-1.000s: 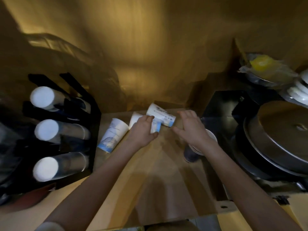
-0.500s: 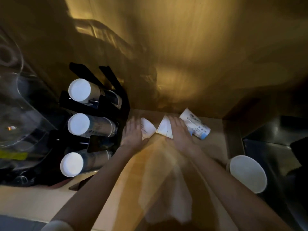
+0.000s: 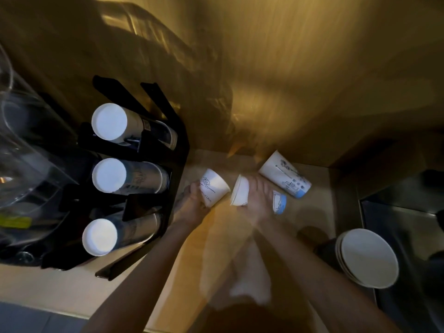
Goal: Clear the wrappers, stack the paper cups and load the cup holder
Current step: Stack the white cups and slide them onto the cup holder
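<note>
Two white paper cups with blue print lie tipped toward each other at the back of the wooden counter [image 3: 312,203]. My left hand [image 3: 191,204] grips the left cup [image 3: 213,186]. My right hand [image 3: 258,200] is wrapped over the right cup [image 3: 240,193], whose blue-banded end pokes out past my fingers. A third, taller cup [image 3: 284,177] lies loose on its side just behind my right hand. The black cup holder [image 3: 173,131] stands at the left with three rows of stacked cups, white bottoms facing me.
A stack of white lids on a dark cup [image 3: 368,257] stands at the counter's right edge, beside a steel surface [image 3: 403,212]. A brown wall closes the back. Clear plastic containers [image 3: 24,145] sit left of the holder.
My view has shifted slightly. My left hand has closed on the left cup and tipped it up; my right hand has clamped over the other cup. The third cup stays put.
</note>
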{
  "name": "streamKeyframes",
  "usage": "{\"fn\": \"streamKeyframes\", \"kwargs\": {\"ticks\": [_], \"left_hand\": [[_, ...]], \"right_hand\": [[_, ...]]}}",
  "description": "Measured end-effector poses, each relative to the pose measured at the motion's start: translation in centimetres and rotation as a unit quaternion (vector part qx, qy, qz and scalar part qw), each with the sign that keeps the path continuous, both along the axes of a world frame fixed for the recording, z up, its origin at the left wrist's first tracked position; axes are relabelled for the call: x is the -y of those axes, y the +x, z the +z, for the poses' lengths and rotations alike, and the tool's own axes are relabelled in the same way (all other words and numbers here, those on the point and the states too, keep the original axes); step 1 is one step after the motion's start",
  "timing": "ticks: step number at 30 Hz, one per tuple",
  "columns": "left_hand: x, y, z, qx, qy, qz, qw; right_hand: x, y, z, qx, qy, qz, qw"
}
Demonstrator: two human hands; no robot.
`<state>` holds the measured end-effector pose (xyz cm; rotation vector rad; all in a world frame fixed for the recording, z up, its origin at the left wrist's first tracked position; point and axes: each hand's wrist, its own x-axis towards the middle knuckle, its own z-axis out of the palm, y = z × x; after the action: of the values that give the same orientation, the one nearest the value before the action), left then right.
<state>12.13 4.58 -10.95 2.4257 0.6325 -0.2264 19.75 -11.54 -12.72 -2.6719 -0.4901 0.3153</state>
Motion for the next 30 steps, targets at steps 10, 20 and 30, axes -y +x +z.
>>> {"fn": "streamKeyframes", "kwargs": {"ticks": [10,20,30], "left_hand": [[0.3,-0.4,3.2,0.06,-0.153,0.134,0.977],[2.3,-0.7,12.9,0.298,-0.226,0.029,0.927],[7.4,-0.7,9.0,0.243,-0.266,-0.017,0.933]], "right_hand": [[2.3,-2.1,6.4,-0.078,0.349,-0.153,0.921],[2.7,-5.9,5.0,-0.097,0.33,-0.152,0.926],[4.5,-6.4,4.5,-0.094,0.308,-0.19,0.927]]}}
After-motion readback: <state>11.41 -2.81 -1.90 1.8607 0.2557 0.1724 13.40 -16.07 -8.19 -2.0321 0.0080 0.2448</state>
